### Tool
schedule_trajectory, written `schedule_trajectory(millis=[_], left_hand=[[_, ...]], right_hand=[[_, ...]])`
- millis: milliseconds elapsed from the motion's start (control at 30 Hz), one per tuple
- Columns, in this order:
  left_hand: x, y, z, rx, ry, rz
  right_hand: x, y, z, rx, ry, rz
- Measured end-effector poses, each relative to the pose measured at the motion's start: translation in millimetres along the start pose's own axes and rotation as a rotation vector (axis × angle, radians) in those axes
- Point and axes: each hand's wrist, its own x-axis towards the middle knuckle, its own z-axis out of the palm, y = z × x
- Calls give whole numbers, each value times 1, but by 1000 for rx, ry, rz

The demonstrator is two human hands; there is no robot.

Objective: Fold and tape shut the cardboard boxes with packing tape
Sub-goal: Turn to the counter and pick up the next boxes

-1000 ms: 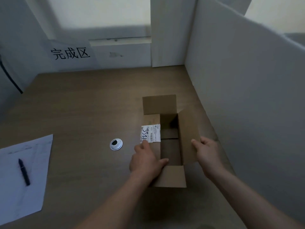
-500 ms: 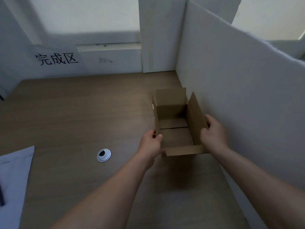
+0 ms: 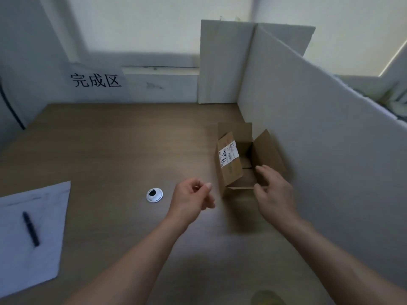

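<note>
Both hands off box [image 3: 237, 164] | left hand [image 3: 190, 200] fingers curled empty | right hand [image 3: 274, 194] fingers spread

Dim, flat indoor light, bluish-grey cast. Brightest area lies upper right, behind the white partition [image 3: 319, 133]. Soft shadow band crosses the back wall [image 3: 141, 29]. Motion blur smears both hands and the cardboard box [image 3: 240, 159]. Wide-angle bowing visible at frame edges.
</note>
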Motion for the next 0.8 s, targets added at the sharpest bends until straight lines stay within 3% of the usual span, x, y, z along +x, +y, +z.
schedule_trajectory(millis=[267, 367, 600, 800], left_hand=[[-106, 1, -96, -425, 67, -82], [-145, -1, -138, -481, 121, -89], [-256, -14, -240, -249, 546, 2], [-399, -54, -293, 350, 984, -77]], right_hand=[[-97, -92, 21, -7, -112, -90], [-125, -131, 43, 36, -169, -153], [-185, -225, 101, 127, -400, -327], [-277, -297, 135, 203, -647, -599]])
